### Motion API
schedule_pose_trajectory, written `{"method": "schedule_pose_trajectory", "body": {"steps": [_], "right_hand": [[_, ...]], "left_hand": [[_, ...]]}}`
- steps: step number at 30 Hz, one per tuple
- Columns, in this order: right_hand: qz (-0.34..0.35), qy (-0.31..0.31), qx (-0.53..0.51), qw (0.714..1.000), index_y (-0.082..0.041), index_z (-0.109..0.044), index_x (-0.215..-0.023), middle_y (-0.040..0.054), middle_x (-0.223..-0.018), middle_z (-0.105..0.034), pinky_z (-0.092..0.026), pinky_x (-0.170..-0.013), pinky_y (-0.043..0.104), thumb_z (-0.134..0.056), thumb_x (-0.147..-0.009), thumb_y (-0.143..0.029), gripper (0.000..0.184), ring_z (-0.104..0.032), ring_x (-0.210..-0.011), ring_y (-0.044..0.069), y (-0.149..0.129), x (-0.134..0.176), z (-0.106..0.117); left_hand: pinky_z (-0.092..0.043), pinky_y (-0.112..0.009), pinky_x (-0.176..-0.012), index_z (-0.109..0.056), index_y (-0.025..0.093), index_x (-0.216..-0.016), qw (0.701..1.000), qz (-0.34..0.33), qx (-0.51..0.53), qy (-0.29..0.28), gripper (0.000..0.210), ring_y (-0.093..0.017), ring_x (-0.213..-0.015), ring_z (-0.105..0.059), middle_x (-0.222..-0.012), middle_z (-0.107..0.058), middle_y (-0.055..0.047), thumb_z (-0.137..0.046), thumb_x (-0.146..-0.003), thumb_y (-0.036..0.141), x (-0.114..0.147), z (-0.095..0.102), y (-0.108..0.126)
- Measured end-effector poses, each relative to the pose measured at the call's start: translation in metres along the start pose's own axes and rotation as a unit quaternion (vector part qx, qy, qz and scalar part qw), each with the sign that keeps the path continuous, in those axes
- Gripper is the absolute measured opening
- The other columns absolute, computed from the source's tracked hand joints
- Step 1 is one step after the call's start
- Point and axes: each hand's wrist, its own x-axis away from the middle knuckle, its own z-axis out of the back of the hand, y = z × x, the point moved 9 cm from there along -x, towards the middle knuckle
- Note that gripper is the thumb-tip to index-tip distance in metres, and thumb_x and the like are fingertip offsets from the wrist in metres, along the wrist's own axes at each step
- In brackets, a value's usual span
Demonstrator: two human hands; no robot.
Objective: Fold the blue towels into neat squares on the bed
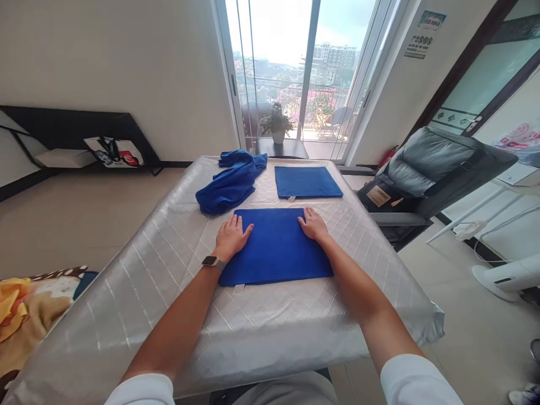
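A bright blue cloth (278,247), folded into a flat rectangle with a small white label at its near edge, lies before me on the table. My left hand (232,236) rests flat over its left edge, fingers stretched forward, a watch on the wrist. On the far right corner lies my right hand (313,224), also flat with fingers extended. Neither hand grips anything. Beyond the right hand is a second folded blue cloth (309,182), also labelled. A crumpled blue cloth (232,183) sits beyond my left hand.
The table (139,270) has a shiny silver quilted cover. A grey armchair (415,174) with a black bag stands on the right. Patterned fabric (37,315) lies at the left. A potted plant (277,125) stands by the glass door, and a white appliance (504,278) at the far right.
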Motion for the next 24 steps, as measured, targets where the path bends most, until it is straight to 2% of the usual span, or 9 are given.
{"method": "schedule_pose_trajectory", "body": {"steps": [3,5,8,10,12,14,17,20,24], "right_hand": [[0.001,0.006,-0.005,1.000,-0.006,-0.023,-0.162,0.0115,-0.169,-0.021,-0.010,-0.127,0.036,-0.023,-0.106,-0.049,0.071,-0.015,-0.157,0.022,-0.003,0.001,0.002],[0.000,0.008,-0.009,1.000,-0.006,-0.024,-0.162,0.0116,-0.169,-0.021,-0.011,-0.126,0.036,-0.024,-0.106,-0.047,0.070,-0.015,-0.157,0.021,-0.004,0.001,0.002],[0.001,0.011,-0.016,1.000,-0.006,-0.025,-0.161,0.0115,-0.169,-0.022,-0.011,-0.126,0.036,-0.025,-0.105,-0.045,0.068,-0.016,-0.157,0.021,-0.004,0.001,0.001],[0.002,0.014,-0.019,1.000,-0.006,-0.027,-0.161,0.0112,-0.169,-0.023,-0.012,-0.126,0.036,-0.025,-0.105,-0.045,0.068,-0.017,-0.157,0.022,-0.004,0.001,0.002],[0.003,0.016,-0.018,1.000,-0.006,-0.027,-0.160,0.0113,-0.169,-0.024,-0.012,-0.126,0.036,-0.025,-0.105,-0.044,0.068,-0.017,-0.156,0.022,-0.004,0.001,0.003],[0.005,0.016,-0.016,1.000,-0.006,-0.028,-0.160,0.0117,-0.168,-0.025,-0.013,-0.126,0.036,-0.025,-0.104,-0.044,0.067,-0.018,-0.156,0.022,-0.004,0.002,0.004],[0.011,0.014,-0.009,1.000,-0.008,-0.029,-0.160,0.0100,-0.169,-0.024,-0.015,-0.126,0.036,-0.023,-0.105,-0.041,0.065,-0.019,-0.156,0.021,-0.004,0.003,0.004],[0.018,0.010,0.009,1.000,-0.009,-0.029,-0.161,0.0078,-0.169,-0.022,-0.016,-0.126,0.035,-0.024,-0.103,-0.031,0.062,-0.018,-0.156,0.020,-0.004,0.004,0.003],[0.024,0.012,0.018,0.999,-0.008,-0.029,-0.160,0.0087,-0.169,-0.022,-0.017,-0.126,0.034,-0.025,-0.102,-0.028,0.061,-0.019,-0.156,0.021,-0.003,0.004,0.002]], "left_hand": [[-0.038,-0.052,-0.115,-0.059,0.008,-0.136,0.999,0.011,0.025,0.041,0.065,-0.036,-0.138,-0.048,-0.146,-0.055,-0.023,-0.031,-0.102,0.056,0.002,0.016,-0.002],[-0.042,-0.049,-0.112,-0.065,0.013,-0.127,0.996,-0.010,0.065,0.055,0.050,-0.032,-0.131,-0.053,-0.138,-0.061,-0.018,-0.035,-0.103,0.046,0.003,0.025,0.011],[-0.047,-0.040,-0.107,-0.070,0.019,-0.108,0.985,-0.120,0.119,0.038,0.031,-0.025,-0.116,-0.059,-0.121,-0.067,-0.011,-0.042,-0.098,0.022,0.007,0.032,0.065],[-0.049,-0.038,-0.102,-0.071,0.021,-0.096,0.971,-0.199,0.130,0.018,0.028,-0.023,-0.110,-0.061,-0.112,-0.067,-0.009,-0.044,-0.093,0.012,0.007,0.032,0.112],[-0.051,-0.036,-0.098,-0.070,0.021,-0.091,0.962,-0.235,0.139,-0.001,0.030,-0.022,-0.106,-0.062,-0.108,-0.068,-0.008,-0.043,-0.092,0.007,0.000,0.030,0.155],[-0.051,-0.033,-0.097,-0.070,0.020,-0.096,0.961,-0.224,0.163,-0.018,0.035,-0.021,-0.105,-0.064,-0.107,-0.071,-0.009,-0.039,-0.093,0.005,-0.016,0.025,0.187],[-0.048,-0.032,-0.103,-0.068,0.016,-0.116,0.965,-0.184,0.186,-0.018,0.041,-0.020,-0.114,-0.064,-0.118,-0.071,-0.013,-0.034,-0.095,0.005,-0.043,0.014,0.218],[-0.040,-0.036,-0.115,-0.058,0.011,-0.136,0.967,-0.173,0.186,-0.012,0.044,-0.022,-0.132,-0.056,-0.139,-0.063,-0.017,-0.033,-0.100,0.012,-0.056,0.000,0.232],[-0.031,-0.043,-0.122,-0.052,0.014,-0.146,0.965,-0.185,0.183,-0.029,0.048,-0.024,-0.144,-0.045,-0.152,-0.053,-0.015,-0.030,-0.106,0.029,-0.057,-0.019,0.230]]}}
